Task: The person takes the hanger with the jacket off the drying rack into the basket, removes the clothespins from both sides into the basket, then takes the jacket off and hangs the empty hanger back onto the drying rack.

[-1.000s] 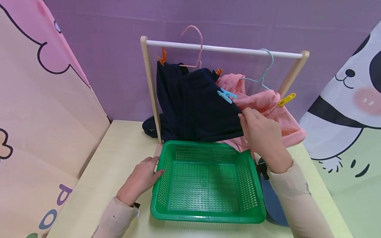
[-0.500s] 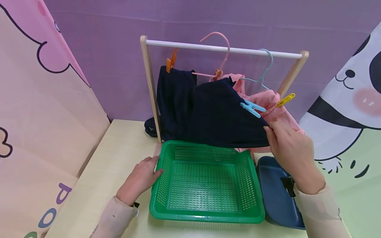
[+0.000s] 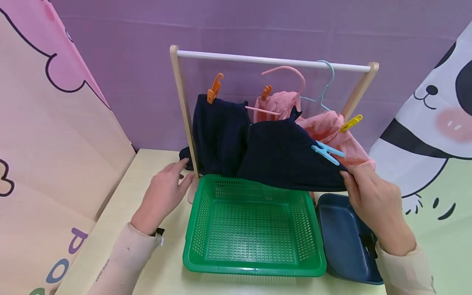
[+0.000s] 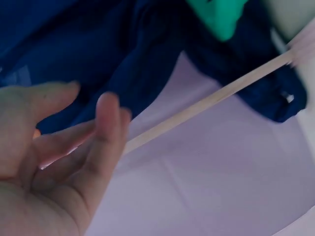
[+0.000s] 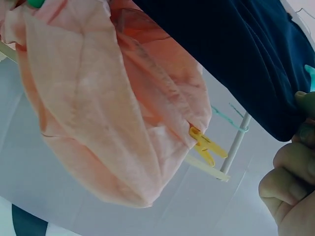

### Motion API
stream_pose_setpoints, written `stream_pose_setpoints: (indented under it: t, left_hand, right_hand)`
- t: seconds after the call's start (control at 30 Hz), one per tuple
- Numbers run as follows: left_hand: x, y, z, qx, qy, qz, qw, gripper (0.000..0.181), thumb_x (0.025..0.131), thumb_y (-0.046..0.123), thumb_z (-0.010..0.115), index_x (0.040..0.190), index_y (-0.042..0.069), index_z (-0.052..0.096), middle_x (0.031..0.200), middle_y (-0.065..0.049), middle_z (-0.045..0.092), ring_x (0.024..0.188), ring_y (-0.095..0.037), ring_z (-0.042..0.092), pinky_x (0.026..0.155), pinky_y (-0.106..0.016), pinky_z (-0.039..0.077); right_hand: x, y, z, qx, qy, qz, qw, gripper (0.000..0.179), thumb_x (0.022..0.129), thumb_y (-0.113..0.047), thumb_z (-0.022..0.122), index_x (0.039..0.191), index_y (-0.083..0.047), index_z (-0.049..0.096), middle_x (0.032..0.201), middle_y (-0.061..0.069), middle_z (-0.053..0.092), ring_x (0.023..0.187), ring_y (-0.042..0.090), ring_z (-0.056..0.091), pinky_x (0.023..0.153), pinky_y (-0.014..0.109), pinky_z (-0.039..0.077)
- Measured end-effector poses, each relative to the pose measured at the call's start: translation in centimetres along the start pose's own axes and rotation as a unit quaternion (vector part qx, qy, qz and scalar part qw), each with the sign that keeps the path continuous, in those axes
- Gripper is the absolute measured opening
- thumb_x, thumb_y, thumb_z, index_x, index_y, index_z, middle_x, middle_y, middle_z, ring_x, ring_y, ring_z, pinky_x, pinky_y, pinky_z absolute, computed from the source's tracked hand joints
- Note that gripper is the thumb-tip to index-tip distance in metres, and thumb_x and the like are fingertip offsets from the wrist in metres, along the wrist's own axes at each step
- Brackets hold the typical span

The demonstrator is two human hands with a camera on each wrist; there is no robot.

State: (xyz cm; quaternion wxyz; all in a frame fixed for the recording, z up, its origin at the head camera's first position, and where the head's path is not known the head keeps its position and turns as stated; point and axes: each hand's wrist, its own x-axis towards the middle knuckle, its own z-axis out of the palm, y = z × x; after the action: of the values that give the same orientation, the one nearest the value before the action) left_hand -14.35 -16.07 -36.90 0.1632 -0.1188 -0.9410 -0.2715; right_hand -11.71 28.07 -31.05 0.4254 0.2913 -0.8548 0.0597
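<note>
A dark navy garment (image 3: 284, 155) hangs on a pink hanger (image 3: 284, 70) whose hook sits below the rail in the head view. My right hand (image 3: 376, 205) pinches the garment's lower right corner and draws it out to the side. A light blue clothespin (image 3: 327, 152) is clipped on its right edge, an orange clothespin (image 3: 214, 90) at its upper left. My left hand (image 3: 160, 192) is raised beside the rack's left post, fingers loosely extended, nothing in it; the left wrist view shows its palm (image 4: 59, 191) near the navy cloth.
The rack's white rail (image 3: 258, 60) crosses the back. A pink garment (image 3: 346, 139) with a yellow clothespin (image 3: 352, 123) hangs behind from a mint hanger (image 3: 326, 86). In front stand a green perforated basket (image 3: 254, 270) and, at its right, a dark blue bin (image 3: 341, 241).
My right hand has pulled the navy garment rightward and down, and the pink hanger has dropped below the rail with it. My left hand has left the basket's rim and moved up toward the post.
</note>
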Motion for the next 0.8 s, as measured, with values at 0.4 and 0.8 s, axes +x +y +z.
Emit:
stream_pose_setpoints:
  t: [0.4, 0.8]
  left_hand:
    - [3.9, 1.0, -3.0, -0.102, 0.213, 0.099, 0.9667, 0.045, 0.097, 0.006, 0.065, 0.142, 0.005, 0.056, 0.135, -0.012, 0.06, 0.111, -0.027, 0.063, 0.08, -0.045, 0.057]
    - [1.9, 0.1, -1.4, -0.099, 0.137, 0.106, 0.9799, 0.032, 0.097, 0.003, 0.065, 0.128, 0.002, 0.067, 0.118, -0.013, 0.069, 0.1, -0.028, 0.067, 0.084, -0.046, 0.054]
  right_hand:
    - [-2.2, 0.7, 0.1, 0.042, -0.025, 0.002, 0.9988, 0.049, 0.108, -0.04, 0.04, 0.096, 0.003, 0.06, 0.066, 0.005, 0.049, 0.05, 0.013, 0.042, 0.042, 0.03, 0.044]
    - [-4.3, 1.0, 1.5, 0.08, -0.048, 0.006, 0.9956, 0.048, 0.107, -0.045, 0.039, 0.094, -0.003, 0.06, 0.071, -0.001, 0.049, 0.058, 0.013, 0.045, 0.049, 0.028, 0.044]
